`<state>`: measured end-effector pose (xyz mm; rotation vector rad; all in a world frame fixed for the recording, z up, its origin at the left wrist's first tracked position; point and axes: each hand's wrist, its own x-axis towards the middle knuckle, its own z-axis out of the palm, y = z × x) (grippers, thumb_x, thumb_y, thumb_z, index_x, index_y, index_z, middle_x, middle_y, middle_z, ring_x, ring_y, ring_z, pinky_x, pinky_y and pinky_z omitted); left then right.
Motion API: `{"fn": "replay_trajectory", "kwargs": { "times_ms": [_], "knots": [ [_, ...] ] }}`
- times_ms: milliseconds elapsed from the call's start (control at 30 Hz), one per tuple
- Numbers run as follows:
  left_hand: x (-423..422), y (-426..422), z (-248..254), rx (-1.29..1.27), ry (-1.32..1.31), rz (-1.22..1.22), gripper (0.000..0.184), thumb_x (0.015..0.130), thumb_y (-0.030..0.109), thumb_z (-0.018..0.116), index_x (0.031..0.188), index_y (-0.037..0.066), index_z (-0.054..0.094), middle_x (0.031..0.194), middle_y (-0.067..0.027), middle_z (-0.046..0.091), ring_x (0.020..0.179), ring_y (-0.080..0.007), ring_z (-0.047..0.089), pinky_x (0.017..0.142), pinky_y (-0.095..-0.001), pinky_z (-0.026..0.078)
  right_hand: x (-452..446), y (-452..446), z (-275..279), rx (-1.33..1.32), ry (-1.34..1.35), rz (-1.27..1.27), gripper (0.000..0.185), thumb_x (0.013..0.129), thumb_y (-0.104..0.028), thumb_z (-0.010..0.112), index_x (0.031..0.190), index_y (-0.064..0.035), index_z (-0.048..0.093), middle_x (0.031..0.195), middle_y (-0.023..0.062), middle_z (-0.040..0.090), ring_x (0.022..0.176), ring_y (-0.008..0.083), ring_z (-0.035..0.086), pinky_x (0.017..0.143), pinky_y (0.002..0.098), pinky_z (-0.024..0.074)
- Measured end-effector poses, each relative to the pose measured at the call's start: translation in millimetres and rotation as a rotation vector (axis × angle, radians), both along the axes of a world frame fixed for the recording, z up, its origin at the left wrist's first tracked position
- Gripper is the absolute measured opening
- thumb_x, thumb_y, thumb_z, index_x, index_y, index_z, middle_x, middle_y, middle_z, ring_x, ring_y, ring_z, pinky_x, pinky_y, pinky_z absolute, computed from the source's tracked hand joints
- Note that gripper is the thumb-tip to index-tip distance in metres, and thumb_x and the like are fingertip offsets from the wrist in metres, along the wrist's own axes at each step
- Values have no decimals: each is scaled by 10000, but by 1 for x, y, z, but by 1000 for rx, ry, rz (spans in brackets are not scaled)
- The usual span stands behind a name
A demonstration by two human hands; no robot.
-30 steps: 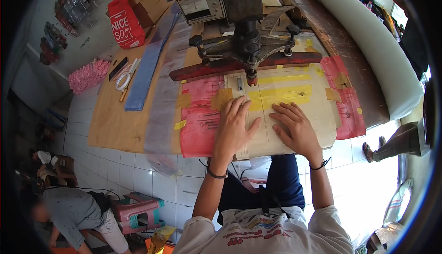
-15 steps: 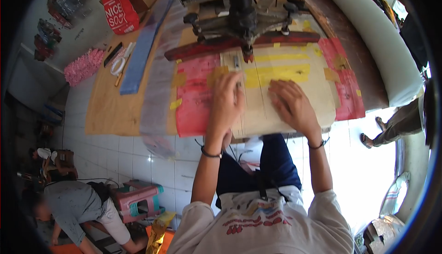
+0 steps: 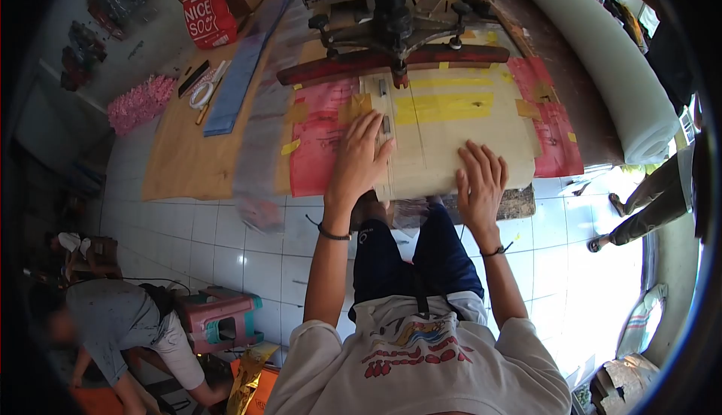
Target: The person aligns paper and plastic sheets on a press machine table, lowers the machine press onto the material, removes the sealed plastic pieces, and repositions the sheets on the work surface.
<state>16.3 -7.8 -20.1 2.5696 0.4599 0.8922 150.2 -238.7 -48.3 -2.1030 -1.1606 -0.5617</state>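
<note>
A cream sheet with yellow tape strips lies on the table between red sheets. My left hand rests on its left edge, fingers stretched out, beside a small metal piece. Near the sheet's front right, my right hand lies with its fingers spread. Neither hand appears to grasp anything. Just beyond the hands, a long dark-red bar hangs from a black metal bracket of a machine.
Left on the table are a blue strip, a white tape roll and a red bag. A large white roll lies along the right. Another person bends over at lower left, near a stool.
My right hand has moved towards the sheet's front edge, off the yellow tape. My left hand stays by the sheet's left edge. The head view has shifted slightly.
</note>
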Motion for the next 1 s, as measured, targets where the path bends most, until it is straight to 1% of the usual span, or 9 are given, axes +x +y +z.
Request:
{"fn": "replay_trajectory", "kwargs": {
  "times_ms": [100,333,567,733,767,833,900,967,1000],
  "knots": [
    [-2,-4,3,11,33,1,576,1004,276,666,1453,-54,524,1511,-234,540,1413,-400,487,1204,-461,373,-7,-9,-8,-53,27,-9,451,1009,-250,605,1441,-120,599,1533,103,537,1469,346,419,1271,553,193],
    [-3,-4,6,-35,10,-17,543,994,256,676,1439,-27,547,1499,-221,553,1414,-394,490,1212,-469,366,-6,-3,-18,-21,47,-19,435,1022,-283,546,1414,-105,604,1515,115,539,1475,347,391,1277,569,145],
    [-5,-7,8,-64,22,2,513,986,224,683,1418,-23,559,1487,-216,565,1414,-387,493,1206,-469,377,-5,-3,-19,-18,54,-13,443,1024,-312,573,1415,-106,609,1521,110,537,1465,349,392,1266,574,151],
    [-15,-20,18,7,155,41,520,1001,292,670,1400,-28,577,1453,-240,583,1399,-406,505,1189,-470,390,-4,-1,-25,1,45,-15,436,1013,-317,579,1389,-102,633,1505,114,553,1453,348,401,1262,569,138],
    [-20,-31,28,45,215,59,516,1004,308,668,1383,-33,589,1434,-248,594,1388,-410,515,1179,-472,398,-3,0,-26,8,38,-15,437,1011,-319,579,1387,-102,635,1501,115,557,1450,346,403,1261,568,137],
    [-35,-64,103,-158,541,-171,453,989,313,686,1190,-91,648,1137,-243,716,1124,-427,674,1041,-504,506,-2,-1,-29,8,28,-15,439,1007,-322,581,1383,-103,639,1493,116,565,1445,342,407,1260,564,135],
    [-36,-103,173,-326,623,-331,373,989,302,684,1034,-69,679,957,-193,742,907,-392,728,901,-483,555,-1,-1,-32,12,5,-23,439,1005,-327,584,1382,-108,641,1490,112,568,1442,339,407,1260,560,126],
    [-30,-122,220,-196,544,-613,437,1004,370,679,1171,-34,682,1036,-179,735,870,-345,723,770,-425,568,-1,0,-35,16,-1,-23,439,1003,-330,587,1380,-112,643,1488,107,570,1442,336,405,1260,556,118],
    [-23,-129,239,-92,575,-707,424,1001,355,681,1170,-33,679,1033,-193,731,872,-327,724,758,-424,562,0,2,-36,23,1,-23,439,1002,-331,588,1378,-113,645,1488,104,570,1442,335,404,1261,555,114]
  ]
}}
